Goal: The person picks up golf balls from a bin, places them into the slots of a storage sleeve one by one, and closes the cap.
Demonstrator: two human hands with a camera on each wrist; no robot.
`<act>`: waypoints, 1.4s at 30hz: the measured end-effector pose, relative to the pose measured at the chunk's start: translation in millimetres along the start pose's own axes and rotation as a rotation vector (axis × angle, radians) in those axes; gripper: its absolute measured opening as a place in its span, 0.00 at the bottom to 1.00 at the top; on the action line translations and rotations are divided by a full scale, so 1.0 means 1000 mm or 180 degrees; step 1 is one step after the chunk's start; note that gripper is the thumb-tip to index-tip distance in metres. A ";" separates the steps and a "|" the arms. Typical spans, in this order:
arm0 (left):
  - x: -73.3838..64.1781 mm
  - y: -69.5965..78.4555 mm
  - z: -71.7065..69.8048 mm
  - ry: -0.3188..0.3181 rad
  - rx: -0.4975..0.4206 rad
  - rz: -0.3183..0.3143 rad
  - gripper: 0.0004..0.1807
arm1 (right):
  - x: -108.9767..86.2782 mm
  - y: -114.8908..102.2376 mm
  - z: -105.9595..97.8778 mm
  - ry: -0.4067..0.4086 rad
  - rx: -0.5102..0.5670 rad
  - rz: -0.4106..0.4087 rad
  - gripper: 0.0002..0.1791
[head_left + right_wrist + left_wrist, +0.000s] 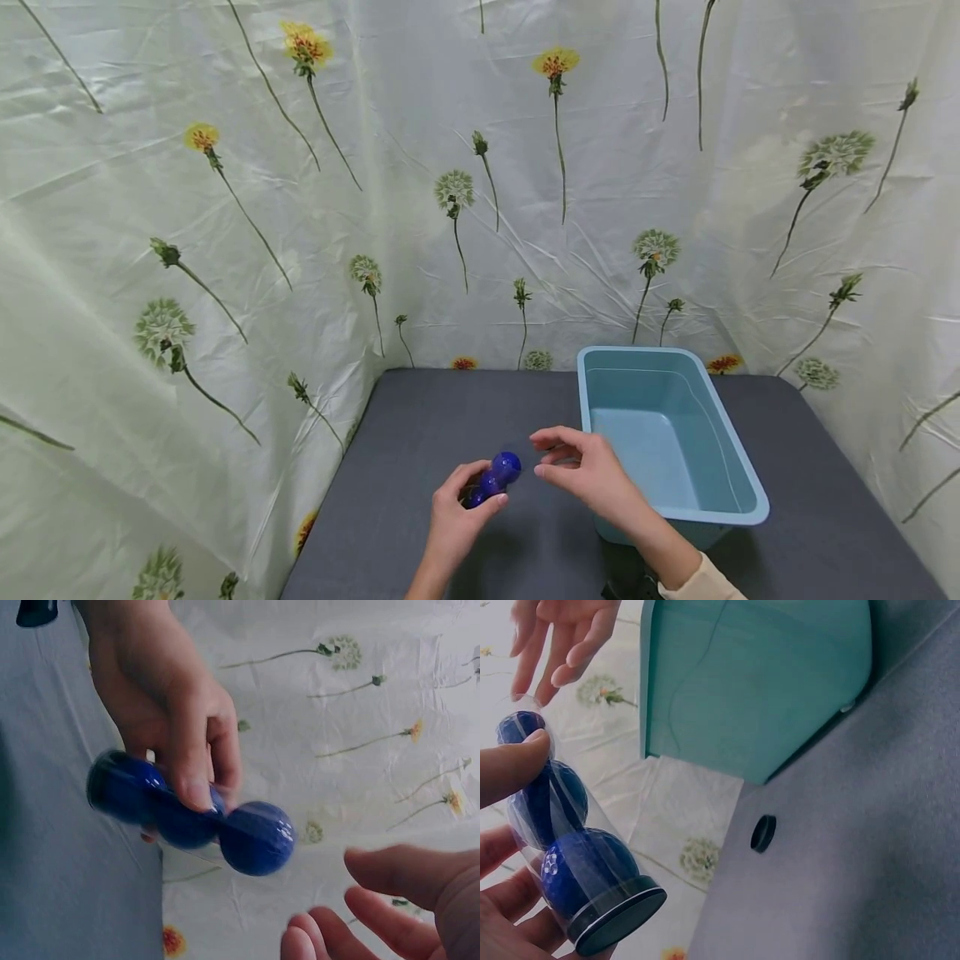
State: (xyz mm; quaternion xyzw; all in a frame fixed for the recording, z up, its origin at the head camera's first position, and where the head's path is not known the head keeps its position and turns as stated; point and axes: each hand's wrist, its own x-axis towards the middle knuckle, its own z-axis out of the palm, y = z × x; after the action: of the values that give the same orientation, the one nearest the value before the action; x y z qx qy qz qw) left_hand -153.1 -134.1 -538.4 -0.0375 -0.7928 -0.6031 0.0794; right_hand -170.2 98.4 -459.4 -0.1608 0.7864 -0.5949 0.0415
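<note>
My left hand grips a clear tube with three shiny blue balls in a row, thumb on one side and fingers on the other. A black cap closes the tube's lower end in the left wrist view; the tube is tilted. A little to the right of the tube's far end, my right hand hangs in the air with loosely bent fingers, holding nothing. A loose black cap lies on the table, seen in the left wrist view.
A light blue plastic bin stands on the grey table, right of the tube and beside my right forearm. Behind and beside the table hangs a pale curtain printed with dandelions.
</note>
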 end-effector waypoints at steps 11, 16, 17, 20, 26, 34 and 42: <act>-0.003 -0.010 -0.019 0.0310 -0.0064 0.0103 0.25 | 0.002 0.012 0.040 0.0547 0.0382 0.0125 0.19; -0.006 -0.010 -0.025 0.0370 -0.0040 0.0041 0.25 | 0.010 0.031 0.056 0.0707 0.0199 0.0111 0.20; -0.006 -0.010 -0.026 0.0375 -0.0031 0.0025 0.25 | 0.013 0.037 0.060 0.0771 0.0118 0.0088 0.20; -0.007 -0.012 -0.028 0.0372 -0.0019 0.0013 0.25 | 0.021 0.052 0.069 0.0995 -0.0126 0.0027 0.21; -0.008 -0.013 -0.029 0.0346 -0.0007 0.0048 0.25 | 0.039 0.082 0.080 0.1466 -0.0388 0.0114 0.22; -0.008 -0.015 -0.028 0.0331 0.0002 0.0071 0.25 | 0.064 0.130 0.085 0.2060 -0.0841 0.0292 0.28; -0.009 -0.013 -0.026 0.0194 -0.0152 0.0059 0.25 | 0.076 0.166 0.085 0.2304 -0.0996 0.0450 0.32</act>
State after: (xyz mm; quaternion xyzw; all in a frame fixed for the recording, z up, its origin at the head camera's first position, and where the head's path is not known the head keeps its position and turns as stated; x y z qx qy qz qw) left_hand -143.7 -162.0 -545.2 -0.0283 -0.7751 -0.6219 0.1081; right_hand -254.4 36.6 -632.0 0.1093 0.8405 -0.4818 -0.2225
